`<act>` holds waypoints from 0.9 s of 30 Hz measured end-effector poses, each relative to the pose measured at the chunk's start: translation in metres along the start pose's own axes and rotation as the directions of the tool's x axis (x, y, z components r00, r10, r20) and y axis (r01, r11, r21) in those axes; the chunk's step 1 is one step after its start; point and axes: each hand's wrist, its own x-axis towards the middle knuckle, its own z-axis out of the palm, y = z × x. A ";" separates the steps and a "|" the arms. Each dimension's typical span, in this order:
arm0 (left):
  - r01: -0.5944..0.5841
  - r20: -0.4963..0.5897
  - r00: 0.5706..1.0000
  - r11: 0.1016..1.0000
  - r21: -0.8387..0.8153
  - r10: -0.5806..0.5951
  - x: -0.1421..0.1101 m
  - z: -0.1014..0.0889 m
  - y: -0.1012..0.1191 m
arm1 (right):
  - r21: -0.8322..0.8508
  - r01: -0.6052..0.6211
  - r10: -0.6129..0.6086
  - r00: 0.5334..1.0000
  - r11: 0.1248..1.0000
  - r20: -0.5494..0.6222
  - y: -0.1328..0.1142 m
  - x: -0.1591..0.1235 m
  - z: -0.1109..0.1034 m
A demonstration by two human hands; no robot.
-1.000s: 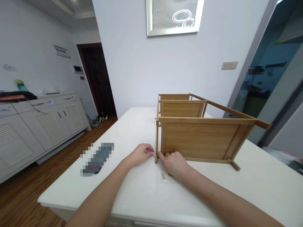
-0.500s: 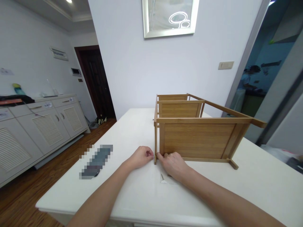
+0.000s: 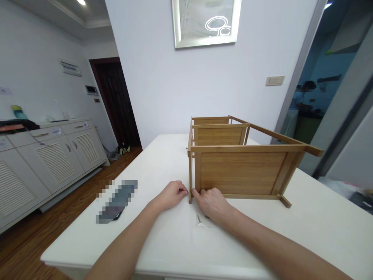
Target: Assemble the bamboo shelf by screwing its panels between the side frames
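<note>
A brown wooden shelf rack [image 3: 241, 171] lies on its side on the white table, its several panels standing upright one behind another. At the rack's near left foot, my left hand [image 3: 174, 193] is closed in a pinch against the outer side of the post; whatever is between the fingertips is too small to make out. On the inner side of that post, my right hand [image 3: 212, 200] grips the rack's lower corner, thumb and finger at the joint. Under my right wrist lies a small clear plastic bag [image 3: 202, 221] with a screw [image 3: 199, 219] showing.
The white table [image 3: 163, 241] reaches to the wall. A blurred-out dark phone-like object [image 3: 118, 204] lies at its left. White louvred cabinets [image 3: 58, 155] stand across the wooden floor. A person [image 3: 303, 95] is in the room beyond the right doorway.
The view has shifted slightly, so everything sits a little further left. Both hands stay at the same corner of the rack, with hardly any movement.
</note>
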 end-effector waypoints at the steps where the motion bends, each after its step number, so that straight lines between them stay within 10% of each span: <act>1: 0.000 -0.002 1.000 1.000 0.003 0.000 0.000 0.001 0.000 | 0.001 0.000 0.000 1.000 1.000 -0.003 0.000 0.000 0.000; 27: 0.029 0.029 0.999 0.999 0.035 -0.030 -0.001 0.004 0.002 | 0.007 -0.017 0.017 1.000 1.000 -0.008 -0.001 0.000 0.000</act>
